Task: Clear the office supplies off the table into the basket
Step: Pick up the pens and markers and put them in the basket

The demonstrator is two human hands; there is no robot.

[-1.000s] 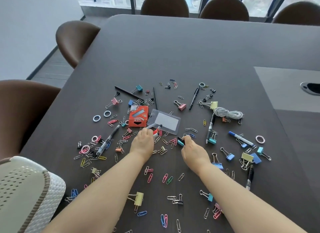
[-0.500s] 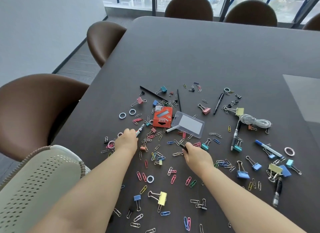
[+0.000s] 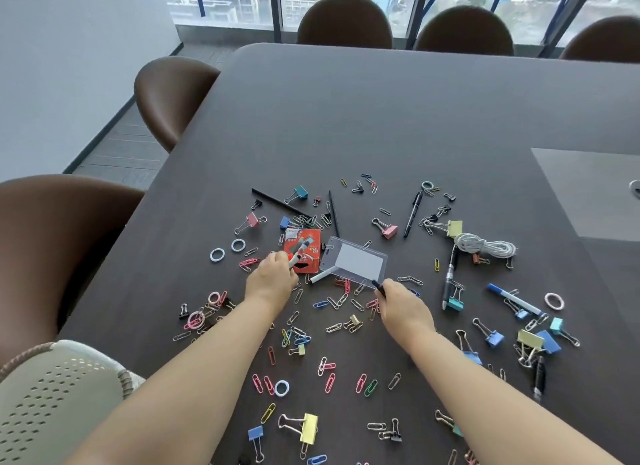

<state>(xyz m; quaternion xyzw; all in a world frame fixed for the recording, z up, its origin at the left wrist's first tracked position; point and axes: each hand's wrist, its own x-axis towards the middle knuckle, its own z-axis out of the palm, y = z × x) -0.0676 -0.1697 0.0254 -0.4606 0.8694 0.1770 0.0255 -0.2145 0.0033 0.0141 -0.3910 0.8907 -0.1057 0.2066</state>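
Observation:
Paper clips, binder clips, rings and pens lie scattered over the dark table (image 3: pixel 398 118). My left hand (image 3: pixel 268 281) is closed around a grey pen (image 3: pixel 297 255) with a red band, held over the red staple box (image 3: pixel 302 246). My right hand (image 3: pixel 403 303) grips a small black item (image 3: pixel 378 287), just below the clear badge holder (image 3: pixel 355 261). A white marker (image 3: pixel 320 277) lies between the two hands. The pale perforated basket (image 3: pixel 52 395) sits at the lower left, off the table's edge.
Brown chairs (image 3: pixel 52 243) stand along the left side and the far end. A coiled white cord (image 3: pixel 485 246), a blue marker (image 3: pixel 509 296) and a black pen (image 3: pixel 414 213) lie to the right. A grey inset panel (image 3: pixel 588 194) is at the table's right.
My left hand went out to the left, picked up the grey pen and came back near the red box. My right hand stayed beside the badge holder, still holding the black item.

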